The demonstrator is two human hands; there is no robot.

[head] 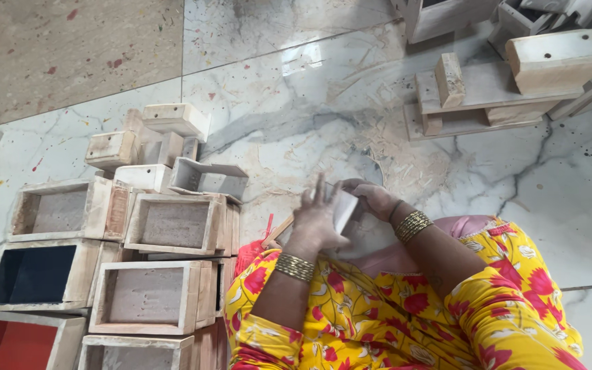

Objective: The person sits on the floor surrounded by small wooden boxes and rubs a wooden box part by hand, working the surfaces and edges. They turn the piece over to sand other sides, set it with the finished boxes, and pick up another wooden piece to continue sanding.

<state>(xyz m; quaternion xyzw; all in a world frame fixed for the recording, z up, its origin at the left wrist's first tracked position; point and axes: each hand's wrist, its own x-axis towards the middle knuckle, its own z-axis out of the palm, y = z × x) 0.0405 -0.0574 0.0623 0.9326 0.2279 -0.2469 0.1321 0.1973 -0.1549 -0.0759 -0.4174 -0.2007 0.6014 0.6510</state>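
Open wooden boxes (pixel 152 274) crowd the floor (pixel 323 103) left of the left hand (pixel 316 219), blocking that side. Ahead, bare marble lies open up to the wooden blocks (pixel 501 82) at far right. Right of the right hand (pixel 375 199), the floor is free.

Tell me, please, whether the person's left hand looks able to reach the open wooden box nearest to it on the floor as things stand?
Probably yes. The left hand is at the small white piece it shares with the right hand, and the nearest wooden box lies just beside it with only bare marble floor between. It would have to let go first.
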